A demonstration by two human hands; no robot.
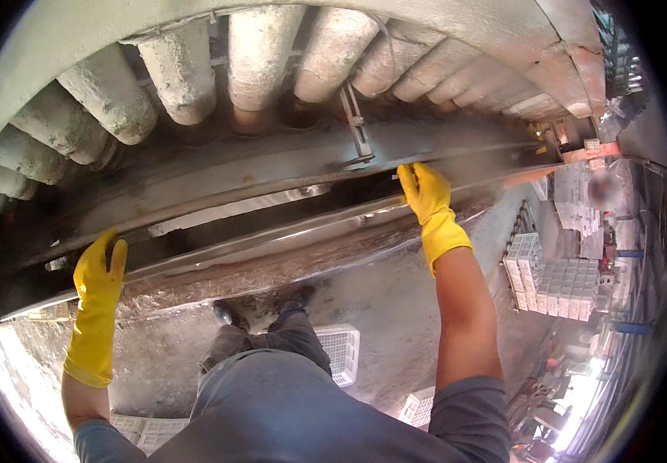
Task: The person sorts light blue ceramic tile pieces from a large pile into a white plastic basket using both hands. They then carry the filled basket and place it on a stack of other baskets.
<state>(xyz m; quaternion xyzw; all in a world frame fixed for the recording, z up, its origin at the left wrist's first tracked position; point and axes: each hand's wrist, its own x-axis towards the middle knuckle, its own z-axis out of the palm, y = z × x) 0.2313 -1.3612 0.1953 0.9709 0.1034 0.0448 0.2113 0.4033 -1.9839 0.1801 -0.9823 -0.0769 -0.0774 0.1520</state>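
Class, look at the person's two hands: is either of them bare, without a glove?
No: both the left hand and the right hand wear yellow rubber gloves as they rest on the long metal rail.

A narrow dark slot (272,197) runs lengthwise between the upper metal rail (233,166) and the long shiny metal edge (272,235); passage is open along it. Above, a row of crusted rollers (187,73) blocks access. A metal bracket (357,131) crosses the rail just beside the right hand (424,193). Below, open floor (395,309), with a white crate (341,351) near the feet.
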